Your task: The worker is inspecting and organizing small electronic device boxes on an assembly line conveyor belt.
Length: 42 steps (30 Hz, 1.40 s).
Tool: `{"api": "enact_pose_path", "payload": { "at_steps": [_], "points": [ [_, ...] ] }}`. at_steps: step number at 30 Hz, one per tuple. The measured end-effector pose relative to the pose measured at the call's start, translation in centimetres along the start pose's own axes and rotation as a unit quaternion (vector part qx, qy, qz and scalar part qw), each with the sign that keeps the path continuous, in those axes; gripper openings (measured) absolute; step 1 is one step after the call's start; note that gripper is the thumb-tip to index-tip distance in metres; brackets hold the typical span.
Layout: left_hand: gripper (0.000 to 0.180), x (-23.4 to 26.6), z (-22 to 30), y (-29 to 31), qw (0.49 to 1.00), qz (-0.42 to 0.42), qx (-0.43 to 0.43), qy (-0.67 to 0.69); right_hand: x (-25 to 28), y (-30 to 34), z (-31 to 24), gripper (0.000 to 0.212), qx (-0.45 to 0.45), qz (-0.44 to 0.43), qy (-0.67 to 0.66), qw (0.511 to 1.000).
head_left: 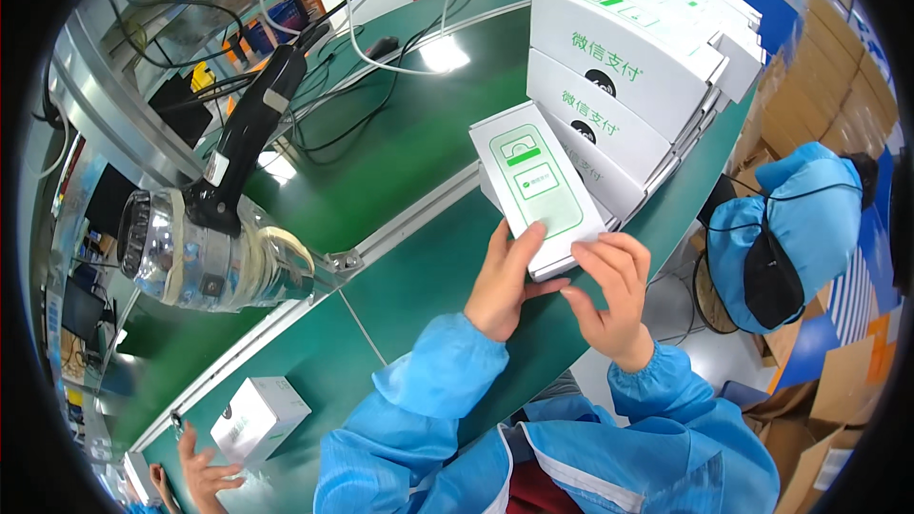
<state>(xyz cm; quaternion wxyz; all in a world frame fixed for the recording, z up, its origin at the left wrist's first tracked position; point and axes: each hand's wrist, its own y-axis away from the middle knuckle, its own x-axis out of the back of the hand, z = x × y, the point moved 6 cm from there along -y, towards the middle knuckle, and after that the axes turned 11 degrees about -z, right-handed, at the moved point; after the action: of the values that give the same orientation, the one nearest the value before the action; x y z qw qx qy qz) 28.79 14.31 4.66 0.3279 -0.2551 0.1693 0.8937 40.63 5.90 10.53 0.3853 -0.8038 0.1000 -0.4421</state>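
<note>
A slim white carton [543, 176] with green print is tilted up over the table's near edge, in front of the stacked cartons. My left hand [505, 281] grips its lower end, thumb lying on the printed face and fingers underneath. By the carton's lower right corner is my right hand [614, 290]; its fingertips touch that edge, while the thumb stands apart below. Behind the held carton rises a stack of similar white cartons [619, 29], several layers high.
A black handheld scanner [249, 138] is mounted in a taped clear holder [209, 252] at left. A metal rail [405, 219] crosses the green table [419, 290]. Another person's hand [203, 471] is near a white box [257, 419]. A blue-covered chair [790, 238] stands at right.
</note>
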Motion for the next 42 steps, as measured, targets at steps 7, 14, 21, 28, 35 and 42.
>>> {"api": "enact_pose_path", "payload": {
  "at_steps": [7, 14, 21, 28, 35, 42],
  "points": [
    [0.09, 5.9, 2.2, 8.4, 0.959, 0.08, -0.088, -0.257, -1.1, 1.5, -0.4, 0.075, -0.032, -0.027, -0.088, 0.995],
    [0.101, 7.1, 6.9, 20.3, 0.651, 0.188, -0.117, -0.727, -10.8, -0.9, -2.7, 0.089, -0.086, -0.281, -0.321, 0.9],
    [0.105, 17.1, 3.0, 26.4, 0.829, 0.369, -0.129, -0.399, -19.6, -2.0, -4.7, 0.076, -0.109, -0.337, -0.397, 0.847],
    [0.101, 17.7, 4.1, 26.3, 0.796, 0.367, -0.225, -0.425, -21.4, -2.6, -5.9, 0.08, -0.156, -0.268, -0.487, 0.816],
    [0.101, 18.1, 4.8, 25.9, 0.769, 0.375, -0.249, -0.454, -21.9, -2.7, -5.4, 0.08, -0.152, -0.234, -0.455, 0.846],
    [0.098, 19.3, 3.5, 25.9, 0.801, 0.38, -0.254, -0.386, -21.7, -2.9, -5.4, 0.079, -0.132, -0.243, -0.455, 0.847]
  ]
}}
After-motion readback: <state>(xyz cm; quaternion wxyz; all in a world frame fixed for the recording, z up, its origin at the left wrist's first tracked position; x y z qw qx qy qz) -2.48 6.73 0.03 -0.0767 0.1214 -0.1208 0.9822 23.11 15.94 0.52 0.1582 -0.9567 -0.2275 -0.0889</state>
